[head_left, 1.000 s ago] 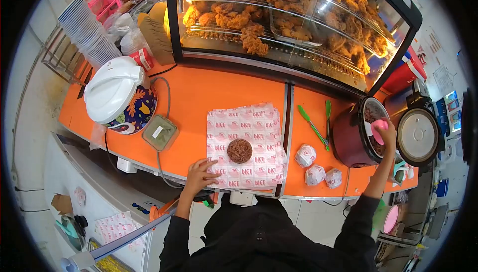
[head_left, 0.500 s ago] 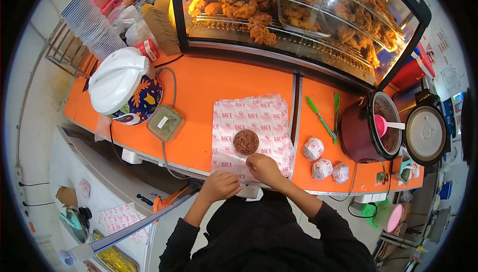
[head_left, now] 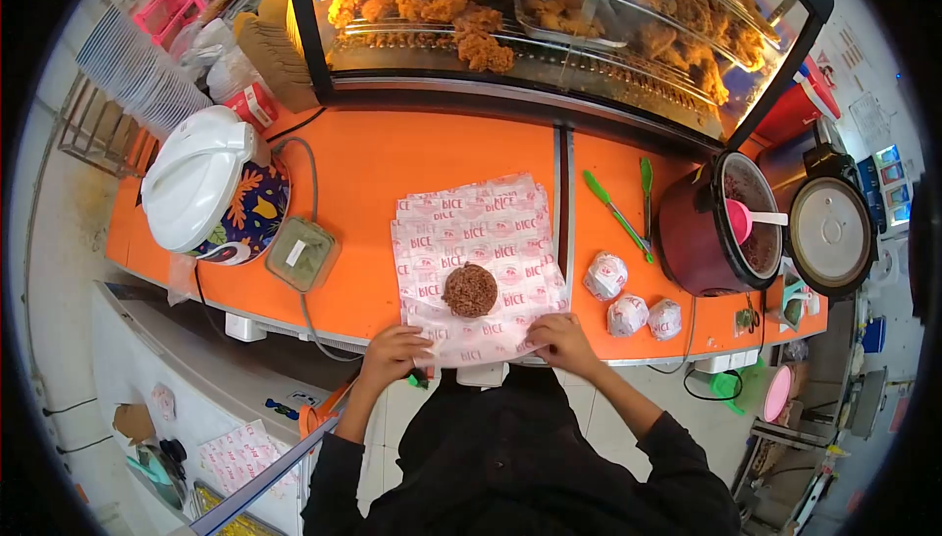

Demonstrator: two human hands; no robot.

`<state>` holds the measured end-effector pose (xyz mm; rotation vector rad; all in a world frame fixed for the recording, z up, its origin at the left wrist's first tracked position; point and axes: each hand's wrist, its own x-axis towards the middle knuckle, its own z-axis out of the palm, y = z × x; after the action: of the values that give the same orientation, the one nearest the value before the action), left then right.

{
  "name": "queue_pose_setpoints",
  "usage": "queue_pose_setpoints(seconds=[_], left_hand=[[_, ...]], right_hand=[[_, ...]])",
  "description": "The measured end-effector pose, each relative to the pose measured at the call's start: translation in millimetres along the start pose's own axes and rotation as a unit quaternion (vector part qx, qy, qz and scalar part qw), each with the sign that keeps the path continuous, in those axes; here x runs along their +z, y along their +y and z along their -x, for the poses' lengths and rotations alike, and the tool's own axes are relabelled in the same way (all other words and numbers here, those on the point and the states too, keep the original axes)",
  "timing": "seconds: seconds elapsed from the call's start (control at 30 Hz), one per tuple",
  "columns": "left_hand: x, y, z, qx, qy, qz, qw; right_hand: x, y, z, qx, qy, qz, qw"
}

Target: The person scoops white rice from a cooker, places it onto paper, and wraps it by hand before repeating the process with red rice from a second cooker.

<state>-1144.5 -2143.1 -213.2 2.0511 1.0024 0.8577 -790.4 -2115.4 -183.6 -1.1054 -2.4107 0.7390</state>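
Note:
A round mound of brown rice [head_left: 470, 290] sits on a stack of printed wrapping paper [head_left: 471, 222] on the orange counter. My left hand [head_left: 395, 352] pinches the near left corner of the top wrapping sheet. At the near right corner, my right hand [head_left: 559, 341] has its fingers closed on the same sheet. The sheet's near edge is raised a little between my hands, in front of the rice. Three paper-wrapped balls [head_left: 627, 316] lie together to the right of my right hand.
Green-handled tongs [head_left: 618, 214] lie right of the paper. Beyond them stands an open rice cooker [head_left: 692, 232] with a pink scoop [head_left: 742, 221]. A glass cabinet of fried chicken [head_left: 549, 36] spans the back. Leftward are a lidded container [head_left: 302, 254] and a white-lidded cooker [head_left: 201, 183].
My right hand has moved away from beside the rice to the sheet's near right corner. My left hand now grips the left corner, and the near edge has lifted. The camera view has shifted slightly.

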Motion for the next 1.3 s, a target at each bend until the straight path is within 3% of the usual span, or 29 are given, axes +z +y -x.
queue_pose_setpoints(seconds=[0.03,0.07,0.1,0.13,0.17,0.2,0.27,0.33,0.4,0.43,0.47,0.5,0.53,0.57,0.6,0.67,0.8,0.9,1.0,1.03,1.1,1.2,1.27,1.3], left_hand=[[4,0,-9,-0.025,0.086,0.059,0.994],[7,-3,-16,-0.025,0.086,0.057,0.994],[10,-8,-21,-0.175,0.131,0.128,0.967],[15,-11,-27,-0.32,0.173,0.194,0.911],[21,-6,-44,-0.281,0.254,0.167,0.91],[26,-8,-53,-0.28,0.256,0.167,0.91],[34,-12,-66,-0.332,0.293,-0.084,0.893],[36,-10,-72,-0.352,0.271,-0.134,0.886],[36,5,-81,-0.45,0.243,-0.206,0.835],[46,6,-79,-0.453,0.247,-0.205,0.832],[60,7,-73,-0.402,0.266,-0.362,0.798],[69,13,-71,-0.339,0.277,-0.51,0.74],[78,19,-66,-0.199,0.204,-0.544,0.789],[83,30,-64,-0.054,0.123,-0.562,0.816],[90,39,-65,-0.06,0.124,-0.562,0.815],[100,52,-72,-0.124,0.053,-0.409,0.903],[109,58,-78,-0.174,0.072,-0.386,0.903],[119,63,-83,-0.224,0.097,-0.382,0.891],[126,61,-82,-0.25,0.112,-0.37,0.888],[127,60,-81,-0.251,0.117,-0.37,0.887],[127,62,-85,-0.255,0.127,-0.368,0.885],[119,63,-88,-0.25,0.131,-0.377,0.882],[115,63,-91,-0.234,0.15,-0.382,0.881],[118,62,-88,-0.234,0.15,-0.379,0.883]], right_hand=[[-5,10,-9,0.0,0.0,0.001,1.0],[-6,21,-18,0.026,0.046,-0.124,0.991],[-9,26,-27,0.051,0.09,-0.247,0.963],[-10,29,-35,0.051,0.09,-0.249,0.963],[-10,27,-46,0.13,0.123,-0.261,0.948],[-10,26,-56,0.209,0.155,-0.271,0.927],[9,33,-72,0.228,0.177,-0.283,0.915],[20,35,-80,0.345,0.168,-0.236,0.893],[18,32,-85,0.317,0.177,-0.201,0.91],[15,30,-85,0.311,0.152,-0.136,0.928],[11,25,-88,0.303,0.127,-0.071,0.942],[12,24,-92,0.209,0.167,0.049,0.962],[13,29,-103,0.205,0.164,0.049,0.964],[8,31,-124,0.143,0.155,0.088,0.974],[6,33,-145,0.081,0.144,0.124,0.978],[12,43,-191,0.012,0.091,0.05,0.995],[22,52,-233,-0.019,0.012,0.059,0.998],[13,52,-260,0.043,-0.234,0.145,0.961],[8,46,-275,-0.011,-0.29,0.155,0.944],[6,43,-272,-0.011,-0.287,0.157,0.945],[1,40,-259,-0.053,-0.206,-0.019,0.977],[-7,34,-249,-0.094,-0.283,0.064,0.952],[-11,22,-208,-0.151,-0.223,-0.037,0.962],[-10,11,-181,-0.144,-0.206,0.012,0.968]])
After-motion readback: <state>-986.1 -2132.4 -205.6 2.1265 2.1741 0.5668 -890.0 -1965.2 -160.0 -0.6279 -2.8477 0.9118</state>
